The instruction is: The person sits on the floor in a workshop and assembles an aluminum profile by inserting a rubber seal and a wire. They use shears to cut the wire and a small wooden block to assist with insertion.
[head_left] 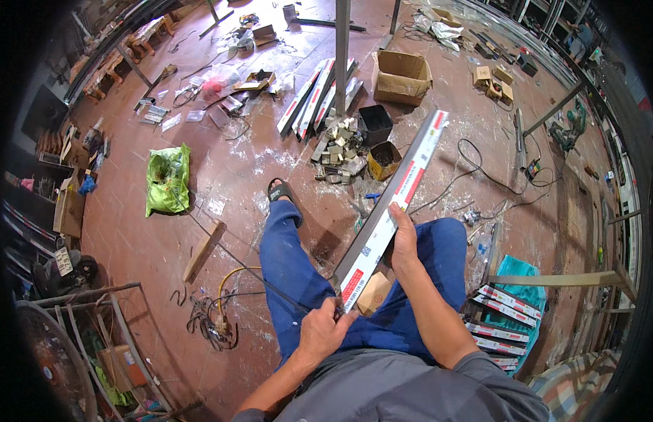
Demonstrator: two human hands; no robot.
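Head view: 2 hands [326,327] [404,243] closed around aluminium profile [393,204].

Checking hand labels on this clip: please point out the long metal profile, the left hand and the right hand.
long metal profile [400,184]: head view, on its white-and-red film face.
left hand [325,329]: head view, back of the hand.
right hand [404,239]: head view, back of the hand.

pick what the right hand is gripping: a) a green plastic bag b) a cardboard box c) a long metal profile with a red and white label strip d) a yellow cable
c: the right hand wraps around the middle of the long metal profile, which slants across the lap, while the left hand is at its lower end.
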